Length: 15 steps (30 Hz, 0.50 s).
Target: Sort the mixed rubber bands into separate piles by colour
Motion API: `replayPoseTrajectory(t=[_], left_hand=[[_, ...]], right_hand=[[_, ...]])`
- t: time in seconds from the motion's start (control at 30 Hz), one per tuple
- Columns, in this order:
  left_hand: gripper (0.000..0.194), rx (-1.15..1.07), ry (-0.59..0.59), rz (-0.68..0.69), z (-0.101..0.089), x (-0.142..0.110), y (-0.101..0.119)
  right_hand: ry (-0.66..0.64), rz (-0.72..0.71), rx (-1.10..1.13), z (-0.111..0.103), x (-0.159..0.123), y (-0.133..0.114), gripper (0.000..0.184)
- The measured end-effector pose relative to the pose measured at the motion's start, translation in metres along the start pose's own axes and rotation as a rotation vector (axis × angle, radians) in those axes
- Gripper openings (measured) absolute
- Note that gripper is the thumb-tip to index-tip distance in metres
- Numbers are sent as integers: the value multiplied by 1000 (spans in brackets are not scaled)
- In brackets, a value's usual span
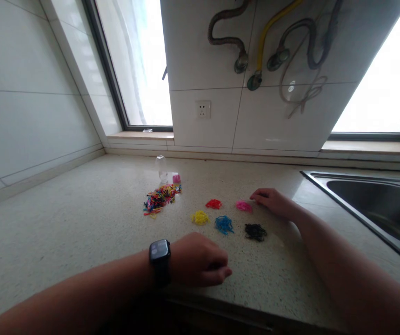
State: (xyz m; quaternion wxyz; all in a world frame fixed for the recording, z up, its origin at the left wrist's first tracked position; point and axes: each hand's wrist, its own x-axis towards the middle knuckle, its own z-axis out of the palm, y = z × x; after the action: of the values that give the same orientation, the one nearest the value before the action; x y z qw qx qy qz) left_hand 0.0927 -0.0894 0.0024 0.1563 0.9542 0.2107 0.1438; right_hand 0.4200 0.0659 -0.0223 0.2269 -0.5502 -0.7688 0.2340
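Note:
My left hand (200, 259) is curled into a loose fist by the counter's front edge, with nothing visible in it. My right hand (273, 201) reaches in from the right, its fingertips drawn together beside the pile of pink rubber bands (243, 206). Whatever those fingertips might hold is too small to make out. Nearby lie separate small piles of red rubber bands (214, 204), yellow rubber bands (200, 217), blue rubber bands (224, 224) and black rubber bands (255, 232). A larger heap of mixed-colour rubber bands (161, 198) is farther left.
Behind the mixed heap stands a clear bottle-like container (161, 168), with a small pink cap-like piece (176, 178) beside it. A metal sink (377, 204) is set into the speckled counter (91, 223) at right. Hoses (263, 42) and a socket (203, 109) are on the tiled wall.

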Motion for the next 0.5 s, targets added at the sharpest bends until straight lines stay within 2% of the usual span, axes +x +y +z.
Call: replayPoseTrajectory(t=[0.17,0.5], left_hand=[[31,11,18,13,12,-1,-1],[31,30,19,9,12,0,-6]], right_hand=[[-4,-7,-22,-1,-1,-3,37],[-11,-14,-38,1,0,-1,36]])
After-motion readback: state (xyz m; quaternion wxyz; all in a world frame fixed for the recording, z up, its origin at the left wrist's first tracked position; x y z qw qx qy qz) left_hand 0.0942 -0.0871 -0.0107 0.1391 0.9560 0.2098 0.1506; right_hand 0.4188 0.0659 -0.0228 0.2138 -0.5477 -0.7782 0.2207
